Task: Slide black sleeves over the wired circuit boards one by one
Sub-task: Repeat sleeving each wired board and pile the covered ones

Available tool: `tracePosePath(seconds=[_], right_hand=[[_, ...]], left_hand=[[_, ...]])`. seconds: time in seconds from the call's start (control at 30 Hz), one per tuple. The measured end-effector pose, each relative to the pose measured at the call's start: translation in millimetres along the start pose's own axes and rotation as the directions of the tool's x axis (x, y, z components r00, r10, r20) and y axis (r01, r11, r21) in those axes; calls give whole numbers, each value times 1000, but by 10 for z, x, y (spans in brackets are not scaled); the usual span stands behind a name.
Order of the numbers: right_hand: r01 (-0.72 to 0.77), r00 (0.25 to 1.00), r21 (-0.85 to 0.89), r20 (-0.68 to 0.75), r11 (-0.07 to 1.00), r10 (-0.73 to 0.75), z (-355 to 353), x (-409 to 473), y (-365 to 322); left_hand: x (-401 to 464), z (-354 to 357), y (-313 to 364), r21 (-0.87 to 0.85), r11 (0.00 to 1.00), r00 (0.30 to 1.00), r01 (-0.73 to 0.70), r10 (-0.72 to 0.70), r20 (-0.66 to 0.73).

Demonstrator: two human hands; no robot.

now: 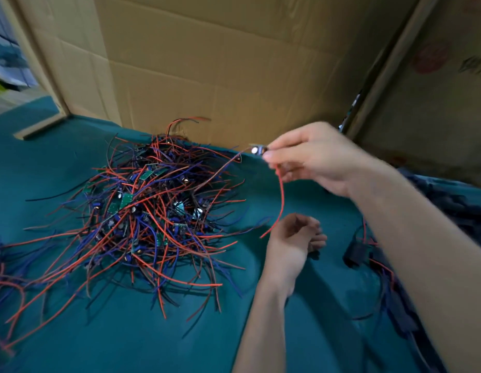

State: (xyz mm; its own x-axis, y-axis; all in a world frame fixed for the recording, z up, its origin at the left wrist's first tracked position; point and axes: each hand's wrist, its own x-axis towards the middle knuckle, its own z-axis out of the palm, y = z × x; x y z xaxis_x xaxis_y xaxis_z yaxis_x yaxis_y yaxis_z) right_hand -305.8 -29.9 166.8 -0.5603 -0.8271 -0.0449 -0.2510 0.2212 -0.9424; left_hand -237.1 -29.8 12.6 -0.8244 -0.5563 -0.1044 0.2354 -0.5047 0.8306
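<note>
A tangled pile of wired circuit boards (142,211), small green boards with red, blue and black leads, lies on the teal cloth (126,340) at centre left. My right hand (314,157) is raised to the right of the pile and pinches one small circuit board (256,150) at its fingertips. That board's red wire (282,200) hangs down in a curve toward my left hand (293,238). My left hand is lower, with curled fingers, and a small dark piece that looks like a black sleeve (314,255) peeks out under them.
Boards in black sleeves (355,254), with their wires, lie to the right, partly behind my right forearm. A cardboard wall (220,63) stands behind the pile. More loose wires (2,278) lie at the left edge. A dark heap (449,200) sits at far right.
</note>
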Motion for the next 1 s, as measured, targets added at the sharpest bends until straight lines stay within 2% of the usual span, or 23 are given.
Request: tracePosePath(seconds=[0.07,0.13,0.23,0.3,0.37,0.43,0.5,0.53,0.6,0.63,0.67,0.73,0.8,0.9,1.0], right_hand=[[-4,995,222,-99,975,26,-271,-143,-83],[-39,975,448,-179,893,132,-428,-320,-7],[-173,916,692,-149,701,373,-373,-617,371],[-285,873,748,-56,600,484,-210,-805,662],[-369,845,760,35,535,533,-35,-950,866],[-390,841,745,48,542,539,78,-1056,959],[-394,862,648,15,652,506,108,-1145,948],[-408,878,530,4,743,479,107,-1182,917],[-394,915,117,-40,912,400,15,-1261,838],[-336,941,-100,-66,937,331,-87,-1288,777],[-281,959,-240,-93,929,267,-237,-1295,700],[-239,965,-309,-180,920,191,-656,-1306,517],[-265,928,-389,-353,882,123,-1178,-1258,393],[-452,816,-532,-571,716,92,-1939,-1118,523],[-688,712,-570,-650,450,265,-2486,-1061,981]], left_hand=[[3,15,16,2,1000,1000,6,-6,-4],[-2,17,63,-56,998,1000,5,-5,2],[-21,-6,126,-145,989,998,2,8,66],[-52,13,166,-171,985,994,23,-4,109],[-68,35,175,-150,987,992,51,-33,121],[-99,32,180,-110,992,991,61,-47,123],[-115,13,173,-96,994,989,58,-44,141],[-121,7,179,-102,993,987,61,-45,152],[-107,-9,165,-94,995,988,41,-26,153],[-93,-12,150,-76,997,989,18,-6,150],[-79,-14,130,-42,999,988,-5,11,152],[-66,-10,79,24,999,987,-40,36,155],[-72,15,48,44,997,987,-70,63,147],[-79,25,28,102,988,988,-119,107,114],[-83,22,13,132,983,986,-129,113,120]])
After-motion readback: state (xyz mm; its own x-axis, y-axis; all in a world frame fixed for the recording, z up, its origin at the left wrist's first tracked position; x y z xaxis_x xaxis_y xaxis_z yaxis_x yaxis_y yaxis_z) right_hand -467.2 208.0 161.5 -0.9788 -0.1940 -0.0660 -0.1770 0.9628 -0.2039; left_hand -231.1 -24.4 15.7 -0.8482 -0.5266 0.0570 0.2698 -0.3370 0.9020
